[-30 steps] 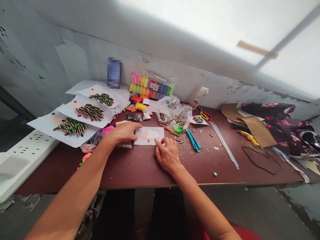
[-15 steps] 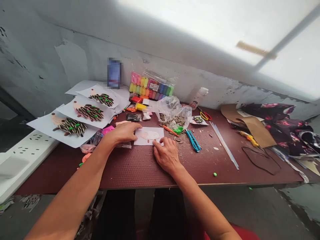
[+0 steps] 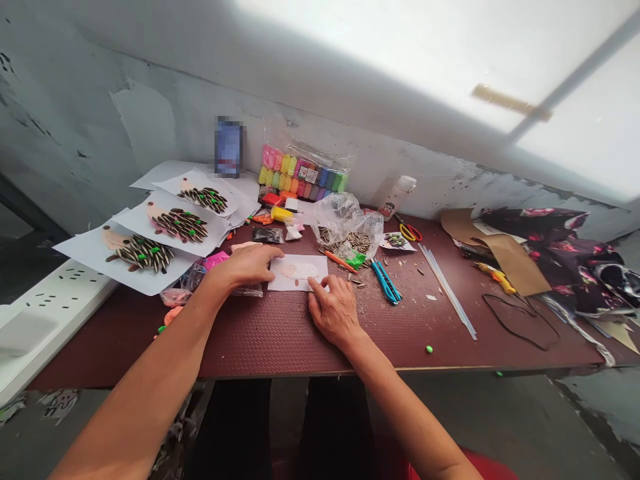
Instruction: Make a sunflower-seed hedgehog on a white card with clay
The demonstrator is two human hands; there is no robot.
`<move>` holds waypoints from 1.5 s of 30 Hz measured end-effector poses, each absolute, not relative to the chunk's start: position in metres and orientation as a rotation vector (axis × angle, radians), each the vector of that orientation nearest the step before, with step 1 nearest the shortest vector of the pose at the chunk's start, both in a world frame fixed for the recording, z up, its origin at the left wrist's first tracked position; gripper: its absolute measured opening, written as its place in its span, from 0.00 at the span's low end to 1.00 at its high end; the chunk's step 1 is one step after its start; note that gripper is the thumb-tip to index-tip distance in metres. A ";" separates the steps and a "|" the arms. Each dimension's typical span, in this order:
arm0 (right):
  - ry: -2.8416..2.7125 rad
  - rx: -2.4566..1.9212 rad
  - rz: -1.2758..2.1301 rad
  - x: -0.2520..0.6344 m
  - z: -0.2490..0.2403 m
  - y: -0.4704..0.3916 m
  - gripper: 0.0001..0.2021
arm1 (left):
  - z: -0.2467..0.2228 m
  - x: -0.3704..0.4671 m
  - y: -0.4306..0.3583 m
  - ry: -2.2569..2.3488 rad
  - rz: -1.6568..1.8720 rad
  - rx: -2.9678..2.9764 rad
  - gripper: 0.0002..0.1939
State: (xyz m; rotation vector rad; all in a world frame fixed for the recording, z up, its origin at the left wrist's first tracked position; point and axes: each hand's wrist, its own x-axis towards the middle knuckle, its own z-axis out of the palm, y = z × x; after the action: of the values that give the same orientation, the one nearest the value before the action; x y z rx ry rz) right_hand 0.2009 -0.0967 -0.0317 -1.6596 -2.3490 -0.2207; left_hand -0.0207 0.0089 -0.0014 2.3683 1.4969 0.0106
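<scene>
Small white paper card with a pale peach clay shape (image 3: 298, 272) lies flat on the dark red counter (image 3: 280, 333), centre, long axis left-right; the clay's outline is too faint to tell which end is which. Left hand (image 3: 249, 264) lies palm down, fingertips on the card's left edge, pinning it; its grip holds nothing. Right hand (image 3: 336, 309) sits at the card's near right corner, index fingertip on the card by the clay; other fingers curled, can't tell whether they hold anything.

Just behind the card: clear plastic bag of striped sunflower seeds (image 3: 347, 230), contents partly hidden by glare and folds. Orange pen (image 3: 340, 260) and blue craft knife (image 3: 386, 281) to the right, loose seeds scattered around them. Back by the wall, clear pack of coloured clay blocks (image 3: 303, 175). Far left, three white sheets with seed-covered hedgehog figures (image 3: 165, 230), overlapping. Right end: patterned dark fabric (image 3: 560, 253), cut off by the frame.
</scene>
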 end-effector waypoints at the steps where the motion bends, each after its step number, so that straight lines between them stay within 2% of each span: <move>1: -2.353 -1.665 -0.220 0.201 -0.031 -0.097 0.17 | -0.002 -0.021 0.009 1.498 0.009 2.371 0.33; 8: -2.357 -1.702 -0.222 0.199 -0.029 -0.096 0.14 | 0.000 -0.020 0.008 1.522 -0.017 2.378 0.33; 28: -2.190 -1.723 -0.204 0.204 -0.034 -0.097 0.16 | -0.001 -0.020 0.009 1.511 -0.029 2.391 0.33; 35: -2.065 -1.735 -0.088 0.216 -0.034 -0.091 0.11 | 0.002 -0.021 0.007 1.509 0.027 2.372 0.32; 39: -2.110 -1.695 0.055 0.218 -0.026 -0.092 0.09 | 0.004 -0.022 0.009 1.539 0.173 2.256 0.28; 43: -2.155 -1.560 0.320 0.208 -0.013 -0.099 0.15 | 0.005 -0.021 0.012 1.438 0.512 2.075 0.19; 45: -2.121 -1.458 0.477 0.200 -0.006 -0.100 0.10 | 0.005 -0.018 0.011 1.381 0.654 1.925 0.18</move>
State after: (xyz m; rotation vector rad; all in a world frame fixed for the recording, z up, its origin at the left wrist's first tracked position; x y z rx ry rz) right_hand 0.2002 -0.0999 -0.0060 -1.4584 -2.1215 0.4773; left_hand -0.0177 0.0114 0.0049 1.9251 1.3811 0.6540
